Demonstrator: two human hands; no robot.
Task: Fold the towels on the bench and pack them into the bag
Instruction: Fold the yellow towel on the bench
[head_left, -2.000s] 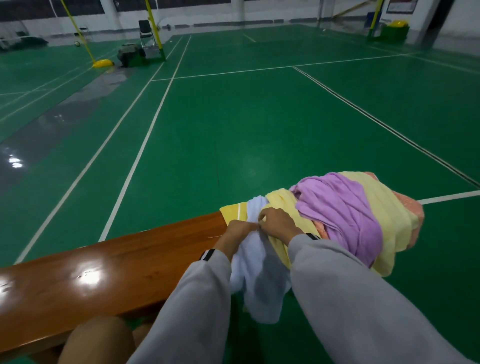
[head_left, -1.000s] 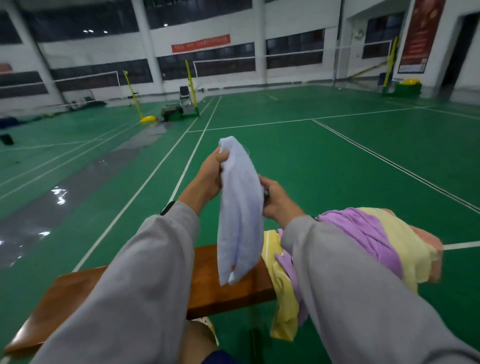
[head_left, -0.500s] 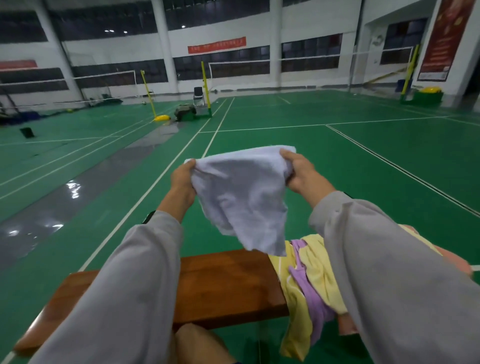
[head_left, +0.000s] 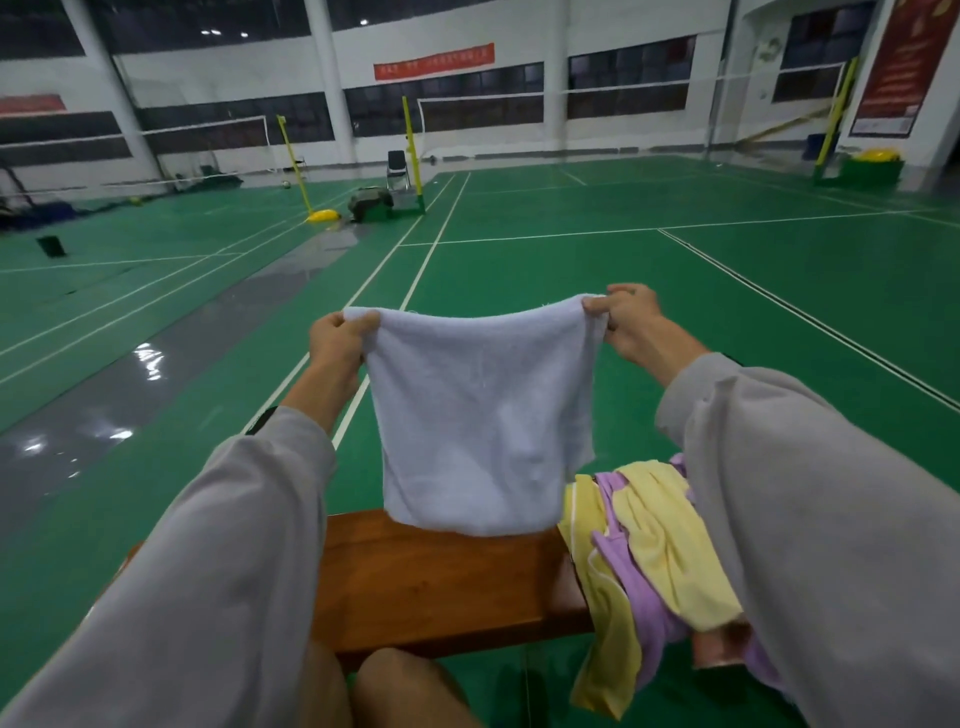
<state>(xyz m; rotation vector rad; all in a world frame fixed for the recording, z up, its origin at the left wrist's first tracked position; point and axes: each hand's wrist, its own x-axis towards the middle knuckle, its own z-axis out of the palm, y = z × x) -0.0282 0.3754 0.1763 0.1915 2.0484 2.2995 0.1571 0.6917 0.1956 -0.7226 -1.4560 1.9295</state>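
A pale lavender-white towel (head_left: 480, 415) hangs spread out flat in the air above the wooden bench (head_left: 441, 582). My left hand (head_left: 337, 338) pinches its top left corner and my right hand (head_left: 628, 322) pinches its top right corner. The towel's lower edge hangs just over the bench top. A heap of yellow and purple towels (head_left: 660, 545) lies on the bench's right end, partly hidden by my right sleeve, with some cloth hanging over the front edge. No bag is in view.
The bench stands on a green sports court floor (head_left: 571, 270) with white lines. My knees (head_left: 395, 691) show below the bench's front edge. Far off are yellow net posts (head_left: 410, 156), a chair (head_left: 397, 169) and a green box (head_left: 870, 169).
I lifted the pale towel off the heap and raised it. My hands then moved apart, spreading it from a bunched strip to a flat sheet held by its two top corners.
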